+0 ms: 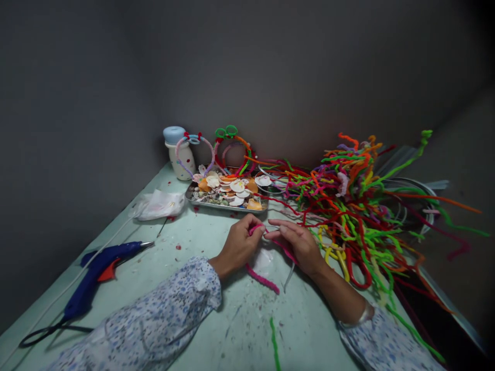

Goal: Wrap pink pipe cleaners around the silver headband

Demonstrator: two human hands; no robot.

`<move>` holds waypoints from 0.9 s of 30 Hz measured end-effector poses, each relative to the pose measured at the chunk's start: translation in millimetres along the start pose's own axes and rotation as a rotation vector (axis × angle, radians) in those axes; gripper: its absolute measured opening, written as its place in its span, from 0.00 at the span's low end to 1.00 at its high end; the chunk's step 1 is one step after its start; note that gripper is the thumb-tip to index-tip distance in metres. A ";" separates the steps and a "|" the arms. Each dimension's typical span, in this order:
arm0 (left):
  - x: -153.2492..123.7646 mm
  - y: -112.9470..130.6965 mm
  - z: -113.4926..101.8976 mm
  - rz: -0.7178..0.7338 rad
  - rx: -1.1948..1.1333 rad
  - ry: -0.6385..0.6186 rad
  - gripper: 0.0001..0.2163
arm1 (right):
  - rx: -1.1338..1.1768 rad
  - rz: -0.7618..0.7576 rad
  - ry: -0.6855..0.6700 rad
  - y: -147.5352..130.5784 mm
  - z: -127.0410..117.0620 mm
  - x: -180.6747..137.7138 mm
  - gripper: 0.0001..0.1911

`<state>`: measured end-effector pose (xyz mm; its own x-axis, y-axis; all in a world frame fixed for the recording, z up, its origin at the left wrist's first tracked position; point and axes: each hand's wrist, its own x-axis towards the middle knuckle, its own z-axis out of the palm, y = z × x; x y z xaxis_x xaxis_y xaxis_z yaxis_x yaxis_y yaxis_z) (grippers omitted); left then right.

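Observation:
My left hand (238, 245) is closed, pinching a pink pipe cleaner (263, 280) near its upper end. My right hand (297, 242) meets it from the right, fingers pinched on the same pink pipe cleaner. The pipe cleaner's loose tail curves down onto the pale green table (216, 314) between my wrists. A thin grey headband strip (289, 275) lies under my right hand. Both sleeves are white with a small blue flower print.
A big heap of coloured pipe cleaners (348, 206) fills the right side. A metal tray of shells (226, 193) stands behind my hands, with two decorated headbands (216, 149) and a white jar (178, 152). A blue glue gun (98, 270) lies at left, a crumpled bag (160, 204) beyond it.

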<state>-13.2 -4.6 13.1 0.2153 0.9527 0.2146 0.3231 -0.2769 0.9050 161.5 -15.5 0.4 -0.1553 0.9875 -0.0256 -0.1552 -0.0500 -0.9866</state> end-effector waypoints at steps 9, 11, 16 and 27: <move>2.6 0.6 -0.2 -0.135 -0.272 -0.010 0.08 | 0.169 0.073 0.089 -3.5 -5.3 7.6 0.19; 3.6 0.5 0.3 -0.156 -0.314 -0.017 0.07 | 0.096 0.094 0.035 -1.8 -6.0 8.2 0.18; 3.6 -0.1 0.5 -0.142 -0.284 -0.018 0.08 | -0.108 0.068 -0.097 0.5 -6.0 5.8 0.19; 2.9 -0.7 0.8 -0.124 -0.309 -0.048 0.07 | -0.267 0.055 -0.233 -10.6 0.5 -0.1 0.14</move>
<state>-12.1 -1.8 12.8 0.2373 0.9677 0.0851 0.0561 -0.1011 0.9933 162.6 -15.2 10.9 -0.3794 0.9223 -0.0733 0.1156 -0.0314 -0.9928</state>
